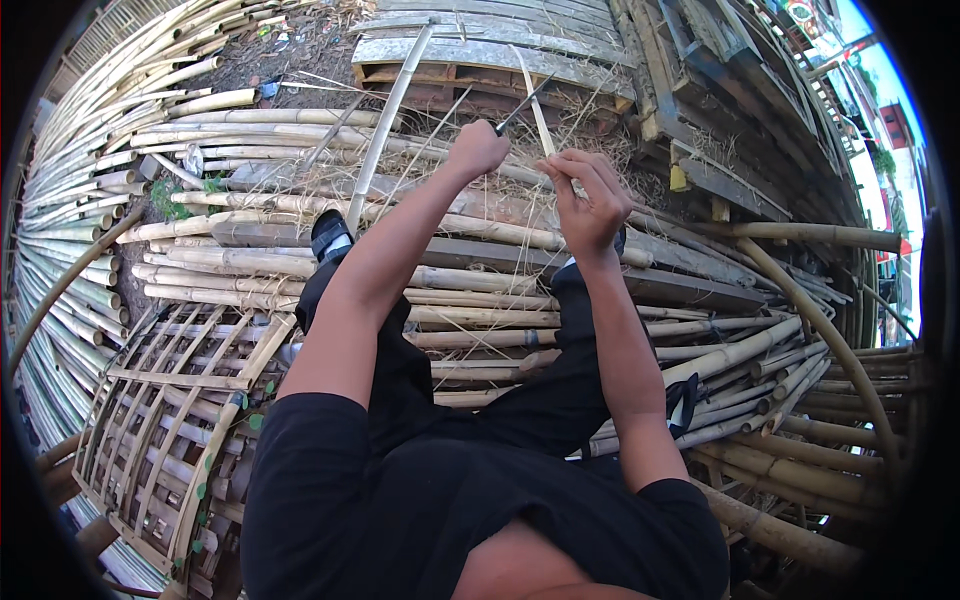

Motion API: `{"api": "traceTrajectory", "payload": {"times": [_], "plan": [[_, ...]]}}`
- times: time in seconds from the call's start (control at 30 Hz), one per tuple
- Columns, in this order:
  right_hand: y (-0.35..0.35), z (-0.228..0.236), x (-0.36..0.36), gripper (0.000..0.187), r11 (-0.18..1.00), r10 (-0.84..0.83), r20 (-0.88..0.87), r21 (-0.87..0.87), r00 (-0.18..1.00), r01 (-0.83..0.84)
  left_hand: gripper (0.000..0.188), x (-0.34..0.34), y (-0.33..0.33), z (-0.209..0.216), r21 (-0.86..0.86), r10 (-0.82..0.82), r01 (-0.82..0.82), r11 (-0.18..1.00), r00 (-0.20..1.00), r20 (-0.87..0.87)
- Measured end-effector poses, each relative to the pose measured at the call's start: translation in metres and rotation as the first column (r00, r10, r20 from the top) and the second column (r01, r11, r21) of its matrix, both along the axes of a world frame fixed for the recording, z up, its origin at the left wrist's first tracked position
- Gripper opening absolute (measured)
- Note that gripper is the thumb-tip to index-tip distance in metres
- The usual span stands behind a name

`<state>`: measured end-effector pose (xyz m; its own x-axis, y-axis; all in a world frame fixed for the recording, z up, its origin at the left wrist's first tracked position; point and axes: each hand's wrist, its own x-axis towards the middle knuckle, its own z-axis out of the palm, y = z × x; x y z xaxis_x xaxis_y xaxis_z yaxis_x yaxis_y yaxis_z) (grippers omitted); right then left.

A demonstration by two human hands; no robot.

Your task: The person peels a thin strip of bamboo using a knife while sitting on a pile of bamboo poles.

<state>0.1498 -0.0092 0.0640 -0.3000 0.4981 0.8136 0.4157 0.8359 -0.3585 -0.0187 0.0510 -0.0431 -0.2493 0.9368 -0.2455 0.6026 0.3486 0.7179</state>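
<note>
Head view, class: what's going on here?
A person's left hand grips a dark-bladed knife, while the right hand pinches a pale strip. The blade crosses the strip in this view; whether they touch is unclear. Bamboo poles lie around the feet, with a wooden pallet ahead.

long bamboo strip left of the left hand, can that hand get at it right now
Probably yes: the bamboo strip is near the left hand and little blocks the way, though that hand grips a dark tool it would likely need to put down first.
</note>
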Motion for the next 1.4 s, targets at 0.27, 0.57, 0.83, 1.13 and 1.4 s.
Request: {"api": "traceTrajectory", "payload": {"times": [0.27,0.57,0.83,1.13,1.4], "plan": [[0.001,0.000,-0.012,0.014,1.000,0.008,-0.038,0.005,0.999,-0.008,0.029,-0.024,-0.008,0.010,-0.024,0.053,-0.056,0.998,0.990,-0.134],[0.004,0.001,-0.009,0.015,1.000,-0.009,-0.059,-0.001,0.998,0.009,0.030,0.021,-0.009,0.013,0.595,-0.059,-0.089,0.799,0.972,0.225],[0.005,0.006,-0.002,0.015,0.999,-0.045,-0.056,-0.007,0.997,0.044,0.030,0.011,-0.004,-0.031,-0.186,0.090,-0.045,0.981,0.967,0.238],[0.005,0.004,-0.011,0.015,1.000,0.012,-0.050,0.017,0.999,-0.011,0.044,0.015,-0.004,0.053,-0.082,0.137,-0.192,0.978,0.296,0.945],[0.007,0.003,-0.029,0.014,0.996,0.041,-0.097,0.084,0.994,-0.033,0.014,0.022,-0.007,0.083,-0.098,0.140,-0.219,0.971,0.186,0.973]]}}
